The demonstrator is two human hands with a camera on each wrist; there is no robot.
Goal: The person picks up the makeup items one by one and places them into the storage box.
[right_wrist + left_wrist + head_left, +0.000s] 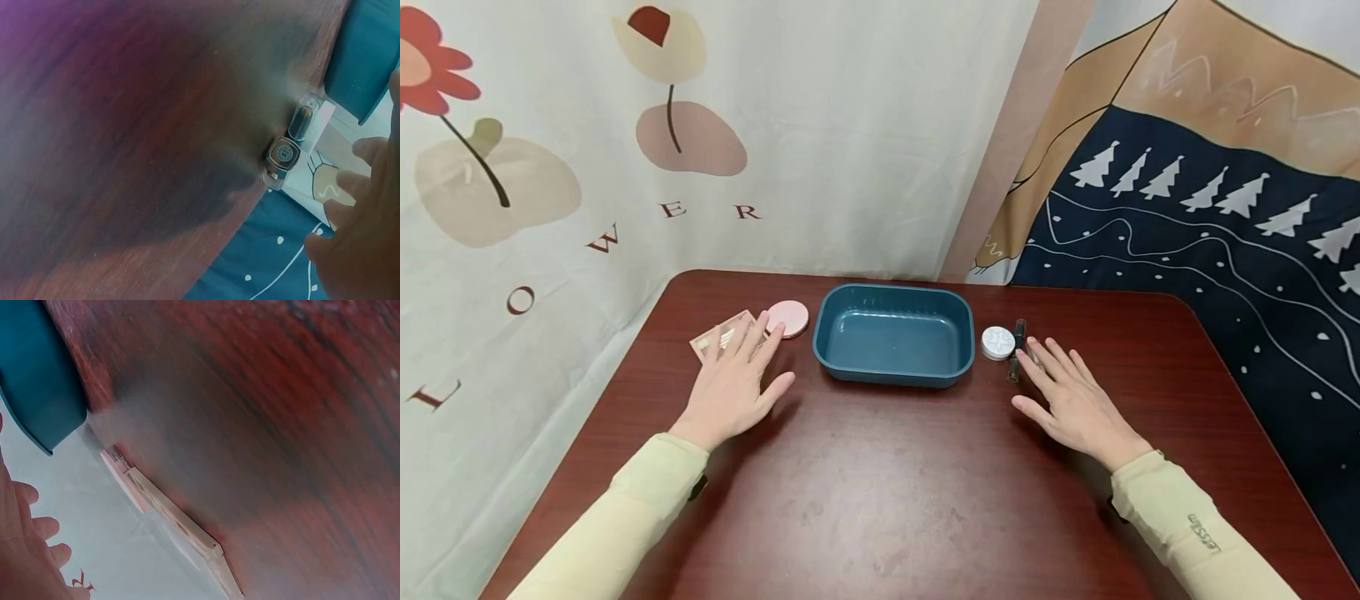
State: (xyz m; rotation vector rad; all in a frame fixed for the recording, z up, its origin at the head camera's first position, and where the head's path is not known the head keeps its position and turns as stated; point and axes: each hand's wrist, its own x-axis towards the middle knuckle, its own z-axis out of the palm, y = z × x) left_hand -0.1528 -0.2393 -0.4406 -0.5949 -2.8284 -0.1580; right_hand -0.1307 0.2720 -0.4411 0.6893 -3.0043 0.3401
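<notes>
In the head view my left hand (728, 390), fingers spread, is at the near side of a flat rectangular palette (703, 342) and overlaps part of it. Just beyond those fingertips lies a round pink compact (788, 317). The left wrist view shows the palette (178, 515) edge-on, apart from the fingers. My right hand (1078, 412) is also spread, its fingertips beside a dark slim tube (1019, 333) with a clear end. A round white case (997, 343) sits left of that tube. In the right wrist view a square-ended lipstick-like tube (284, 154) shows beside the clear-ended one. Neither hand holds anything.
A deep blue-green rectangular basin (893, 291) stands at the back middle of the dark red wooden table (880, 492), between the two groups of items. Printed curtains (850, 150) hang behind the table's far edge and along its sides.
</notes>
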